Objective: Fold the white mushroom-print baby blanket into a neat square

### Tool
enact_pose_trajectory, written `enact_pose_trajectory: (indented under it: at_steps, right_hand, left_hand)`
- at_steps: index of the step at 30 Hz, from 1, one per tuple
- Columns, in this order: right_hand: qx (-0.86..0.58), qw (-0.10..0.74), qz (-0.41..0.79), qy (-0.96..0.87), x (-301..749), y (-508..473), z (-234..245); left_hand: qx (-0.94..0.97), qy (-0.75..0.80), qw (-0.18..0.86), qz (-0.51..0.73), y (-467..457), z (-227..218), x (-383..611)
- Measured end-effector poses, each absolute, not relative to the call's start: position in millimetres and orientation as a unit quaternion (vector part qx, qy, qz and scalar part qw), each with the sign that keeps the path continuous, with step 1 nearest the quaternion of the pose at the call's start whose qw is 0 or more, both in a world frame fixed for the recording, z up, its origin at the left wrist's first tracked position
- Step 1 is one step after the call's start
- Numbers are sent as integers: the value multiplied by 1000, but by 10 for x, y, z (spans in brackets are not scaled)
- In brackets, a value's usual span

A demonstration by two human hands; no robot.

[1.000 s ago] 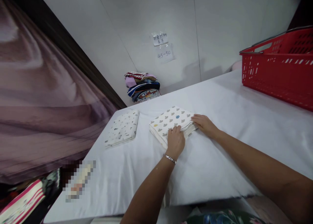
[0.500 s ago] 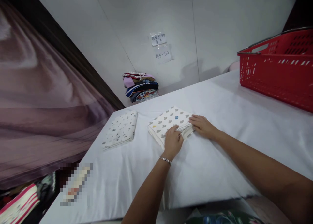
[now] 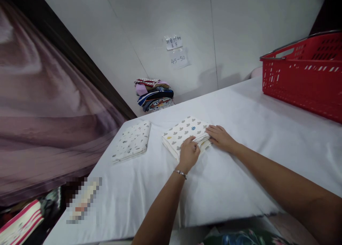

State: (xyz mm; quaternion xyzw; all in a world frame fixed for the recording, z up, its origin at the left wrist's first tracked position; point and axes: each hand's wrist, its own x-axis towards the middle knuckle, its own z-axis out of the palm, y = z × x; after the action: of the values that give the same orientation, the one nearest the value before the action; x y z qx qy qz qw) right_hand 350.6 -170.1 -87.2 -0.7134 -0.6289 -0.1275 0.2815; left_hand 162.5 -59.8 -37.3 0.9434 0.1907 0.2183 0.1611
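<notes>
The left hand (image 3: 189, 151) (a bracelet (image 3: 180, 173) at its wrist) curls its fingers over the near edge of a folded white cloth with grey motifs (image 3: 184, 129); the right hand (image 3: 220, 137) lies on its right corner, fingers extended. The hands are slightly apart, and whether either pinches the layers I cannot tell. The cloth rests beneath them on the white-covered worktop (image 3: 227, 188). Its layers look loose at the edge between the hands, so uneven pressure could skew the fold, and a sideways tug could ruck the cover. Left of the hands lies another folded printed cloth (image 3: 132, 141); beyond, stacked clothes (image 3: 155, 95); far right, a red basket (image 3: 301, 81)
</notes>
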Motion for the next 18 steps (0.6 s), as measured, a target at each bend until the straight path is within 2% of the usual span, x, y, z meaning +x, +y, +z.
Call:
enact_pose_trajectory:
  at_steps: [8,18]
  right_hand:
    - [-705,273,-163,-634,3539,-1740,-818]
    - [-713,277,-141,-629,3525,-1739,-825]
  left_hand:
    - [969,150,70,184,-649,-409,1605]
    - [952,206,117,195,-648,-325,1653]
